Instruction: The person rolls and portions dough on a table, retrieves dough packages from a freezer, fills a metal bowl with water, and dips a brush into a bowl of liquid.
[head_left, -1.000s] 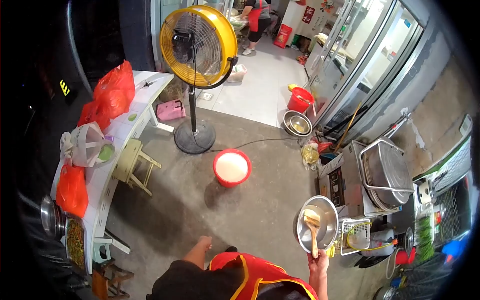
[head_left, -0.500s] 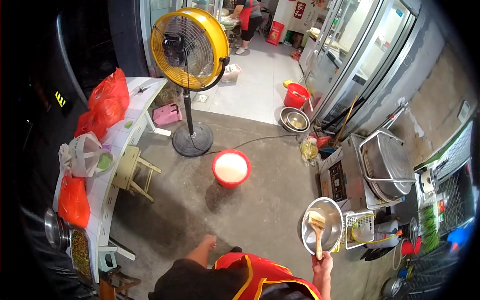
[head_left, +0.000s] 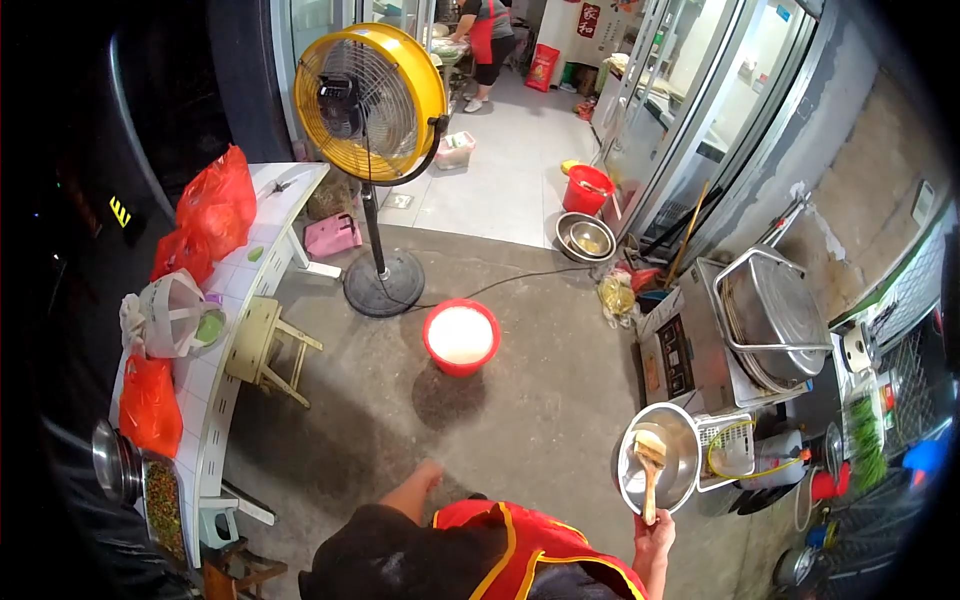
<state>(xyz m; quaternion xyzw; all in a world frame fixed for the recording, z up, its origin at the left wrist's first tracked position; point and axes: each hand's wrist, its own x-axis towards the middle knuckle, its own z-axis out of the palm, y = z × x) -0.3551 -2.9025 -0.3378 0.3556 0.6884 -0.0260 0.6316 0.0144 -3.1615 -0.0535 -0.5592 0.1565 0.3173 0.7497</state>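
My right hand [head_left: 655, 540] grips the near rim of a shiny steel bowl [head_left: 682, 450], held out at my right side. A flat wooden-handled brush [head_left: 649, 480] lies in the bowl, its handle end over the rim by my fingers; whether they press on the handle too I cannot tell. My left hand [head_left: 430, 473] hangs in front of my body, away from any object, its fingers smeared by motion. Ahead of me on the concrete floor stands a red bucket [head_left: 497, 345] with a whitish content up near its rim.
A yellow fan [head_left: 372, 105] stands ahead, its cable crossing the floor. At left are a tiled table [head_left: 235, 290] with red bags [head_left: 217, 205] and a wooden stool [head_left: 255, 340]. A steel cooker with a large lid [head_left: 785, 310] stands right. Another person [head_left: 487, 45] works indoors.
The bowl with the brush has shifted a little right and down in the view with my right hand. My left hand has moved slightly. The bucket stays on the floor.
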